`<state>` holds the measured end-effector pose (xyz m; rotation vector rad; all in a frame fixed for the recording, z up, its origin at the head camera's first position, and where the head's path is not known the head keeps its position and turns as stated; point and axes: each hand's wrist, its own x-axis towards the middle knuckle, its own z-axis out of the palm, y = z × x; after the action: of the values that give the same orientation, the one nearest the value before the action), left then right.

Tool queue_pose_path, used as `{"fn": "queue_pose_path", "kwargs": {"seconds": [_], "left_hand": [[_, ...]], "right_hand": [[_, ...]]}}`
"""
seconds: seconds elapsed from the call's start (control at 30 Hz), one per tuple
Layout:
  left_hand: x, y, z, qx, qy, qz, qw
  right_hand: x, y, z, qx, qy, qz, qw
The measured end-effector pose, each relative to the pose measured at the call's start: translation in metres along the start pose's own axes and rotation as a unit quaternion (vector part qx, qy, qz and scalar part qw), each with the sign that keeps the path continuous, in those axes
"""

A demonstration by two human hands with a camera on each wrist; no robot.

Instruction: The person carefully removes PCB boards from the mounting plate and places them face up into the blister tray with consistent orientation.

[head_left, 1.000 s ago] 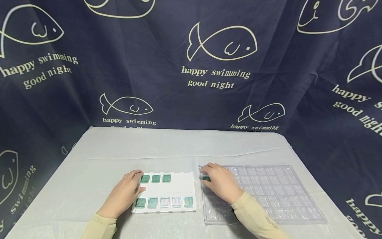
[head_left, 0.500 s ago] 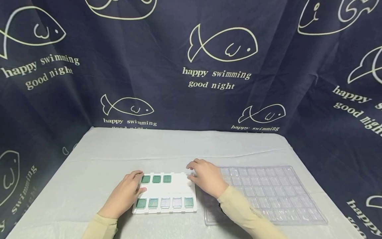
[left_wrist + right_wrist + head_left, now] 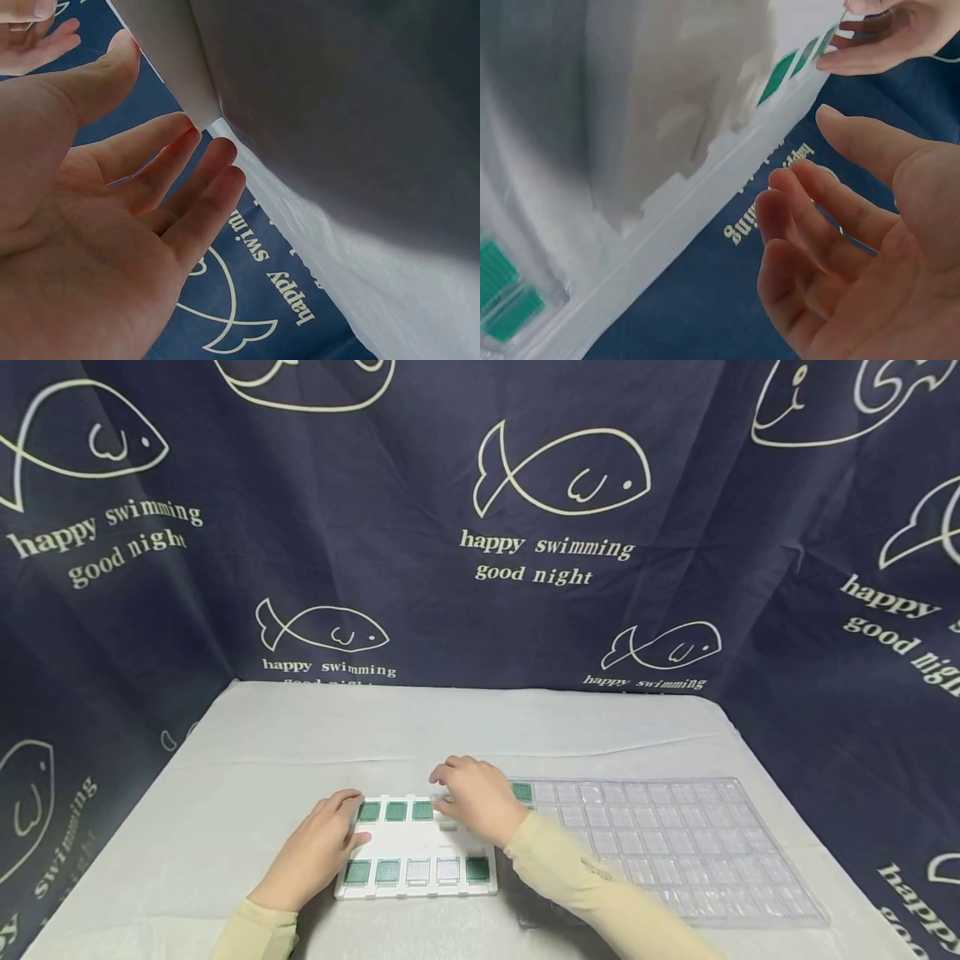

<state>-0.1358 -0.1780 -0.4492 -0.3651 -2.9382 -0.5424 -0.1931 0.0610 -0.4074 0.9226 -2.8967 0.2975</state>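
A white tray (image 3: 408, 839) holds several green mesh-patterned squares, including one at the back (image 3: 422, 811). My left hand (image 3: 307, 852) rests at its left end, fingertips by the back corner and thumb over the side. In the left wrist view its fingers look loose, tips against the tray's edge. My right hand (image 3: 480, 797) is over the tray's back right part, thumb close to the third back square. Nothing shows between its thumb and loosely bent fingers in the right wrist view. Behind it, a green square (image 3: 522, 792) sits in the clear compartment tray's (image 3: 667, 852) back left corner.
Two green squares (image 3: 514, 311) lie in the clear tray in the right wrist view. The trays stand side by side on a white cloth-covered table (image 3: 405, 727). A dark blue fish-print curtain (image 3: 420, 527) surrounds the table's back and sides.
My right hand has moved left from the clear tray to above the white tray, uncovering a green square in the clear one. My left hand has stayed at the white tray.
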Motion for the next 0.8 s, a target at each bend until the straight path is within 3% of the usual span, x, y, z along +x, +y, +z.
{"fn": "queue_pose_path", "kwargs": {"seconds": [0.8], "left_hand": [[-0.001,-0.001,0.003,-0.002,0.035,0.020,0.9992]], "right_hand": [[0.011,-0.021,0.020,-0.073,-0.048,-0.003,0.9961]]}}
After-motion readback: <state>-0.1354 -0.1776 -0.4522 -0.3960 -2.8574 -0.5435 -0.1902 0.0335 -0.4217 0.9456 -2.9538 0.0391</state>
